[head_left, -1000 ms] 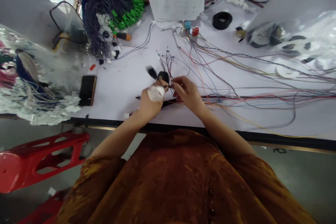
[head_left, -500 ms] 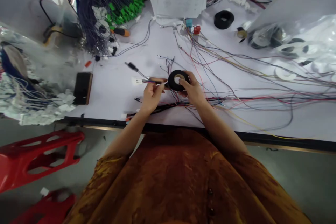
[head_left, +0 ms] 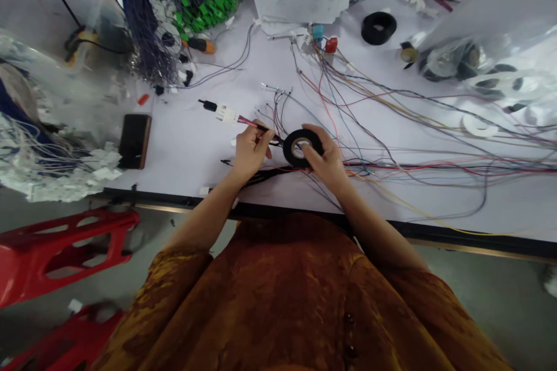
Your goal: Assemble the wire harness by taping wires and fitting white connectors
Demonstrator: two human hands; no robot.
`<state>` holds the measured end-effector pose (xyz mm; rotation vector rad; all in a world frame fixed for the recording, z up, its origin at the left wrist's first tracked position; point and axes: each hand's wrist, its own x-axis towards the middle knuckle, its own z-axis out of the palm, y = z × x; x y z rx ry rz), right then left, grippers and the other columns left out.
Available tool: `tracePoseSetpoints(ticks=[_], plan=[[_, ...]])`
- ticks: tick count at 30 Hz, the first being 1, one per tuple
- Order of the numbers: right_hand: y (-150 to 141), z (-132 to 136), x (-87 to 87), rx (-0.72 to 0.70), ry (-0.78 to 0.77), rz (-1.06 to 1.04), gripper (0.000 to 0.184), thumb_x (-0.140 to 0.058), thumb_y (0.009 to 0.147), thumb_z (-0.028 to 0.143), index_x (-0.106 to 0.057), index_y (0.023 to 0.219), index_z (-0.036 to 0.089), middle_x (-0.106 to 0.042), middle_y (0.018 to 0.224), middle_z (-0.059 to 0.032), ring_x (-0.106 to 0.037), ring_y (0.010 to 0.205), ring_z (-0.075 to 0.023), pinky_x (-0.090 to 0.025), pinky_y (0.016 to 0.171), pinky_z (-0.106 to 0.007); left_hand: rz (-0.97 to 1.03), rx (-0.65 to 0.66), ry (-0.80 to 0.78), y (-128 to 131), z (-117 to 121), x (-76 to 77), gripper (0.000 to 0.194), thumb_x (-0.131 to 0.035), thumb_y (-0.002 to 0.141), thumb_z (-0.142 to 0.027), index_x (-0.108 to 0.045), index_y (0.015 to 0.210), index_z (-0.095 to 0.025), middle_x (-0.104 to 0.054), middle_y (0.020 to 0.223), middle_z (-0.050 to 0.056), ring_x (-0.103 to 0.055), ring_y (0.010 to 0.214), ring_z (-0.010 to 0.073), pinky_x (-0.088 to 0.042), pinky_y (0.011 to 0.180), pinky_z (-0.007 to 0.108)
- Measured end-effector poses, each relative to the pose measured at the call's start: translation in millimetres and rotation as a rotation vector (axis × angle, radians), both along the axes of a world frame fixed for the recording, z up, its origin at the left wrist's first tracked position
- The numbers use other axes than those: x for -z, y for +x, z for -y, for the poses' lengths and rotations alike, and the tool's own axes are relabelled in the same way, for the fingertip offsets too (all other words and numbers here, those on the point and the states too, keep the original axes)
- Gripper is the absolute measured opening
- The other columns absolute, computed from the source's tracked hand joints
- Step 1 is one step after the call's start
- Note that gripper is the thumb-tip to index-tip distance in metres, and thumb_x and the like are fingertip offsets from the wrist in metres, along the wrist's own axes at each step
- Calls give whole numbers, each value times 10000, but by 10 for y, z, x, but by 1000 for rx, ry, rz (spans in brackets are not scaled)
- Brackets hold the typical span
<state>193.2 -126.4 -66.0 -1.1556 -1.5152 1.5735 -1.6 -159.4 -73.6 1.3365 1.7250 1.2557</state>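
- My left hand (head_left: 251, 151) pinches a thin wire bundle (head_left: 255, 124) with white connector (head_left: 227, 114), held over the table (head_left: 174, 177).
- My right hand (head_left: 324, 159) grips a black tape roll (head_left: 301, 147), just beside the bundle's end.

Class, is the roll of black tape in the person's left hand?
No, the roll of black tape sits in the right hand; the left hand pinches wires.

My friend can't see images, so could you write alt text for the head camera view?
From head height, a left hand pinches a thin bundle of red and black wires ending in a white plastic connector, while a right hand holds a roll of black electrical tape beside it, above a white workbench strewn with multicoloured wires.
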Motion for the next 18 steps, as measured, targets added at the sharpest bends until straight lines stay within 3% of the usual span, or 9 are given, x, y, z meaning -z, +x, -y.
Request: tracePoseSetpoints(ticks=[6, 11, 13, 15, 18], plan=[[-293, 503, 98, -132, -40, -37, 598, -569, 883, 353, -376, 1438, 241, -658, 872, -28, -563, 477, -100, -496, 455, -253, -299, 80, 4, -41, -201, -218, 258, -642, 854, -347, -548, 676, -185, -567, 538, -32, -524, 478, 100, -369, 458, 214], [-399, 488, 210, -295, -72, -90, 675, -554, 876, 316, -316, 1500, 222, -677, 957, -61, -620, 538, -121, -449, 380, -220, -298, 163, -99, 7, -165, -299, 181, -592, 886, -328, -573, 769, -191, -570, 543, -33, -569, 498, 123, -431, 502, 223], [-339, 351, 185, -310, -63, -46, 526, -544, 883, 331, -483, 1390, 204, -677, 906, -41, -606, 523, -105, -430, 379, -201, -304, 174, -120, 59, -67, -327, 121, -541, 916, -292, -579, 867, -188, -606, 603, -24, -613, 551, 136, -486, 573, 239], [-273, 172, 113, -273, -29, 22, 331, -501, 916, 372, -654, 1123, 165, -661, 773, -20, -577, 498, -88, -420, 407, -188, -402, 202, -68, 104, 43, -353, 110, -504, 935, -262, -580, 922, -183, -659, 742, 17, -659, 690, 159, -526, 698, 279], [-233, -106, -62, -241, 66, 97, 363, -518, 922, 438, -664, 768, 143, -582, 583, 2, -540, 489, -86, -402, 460, -196, -542, 207, 78, 124, 173, -348, 177, -435, 977, -266, -584, 921, -188, -667, 874, 69, -652, 818, 183, -520, 796, 328]])
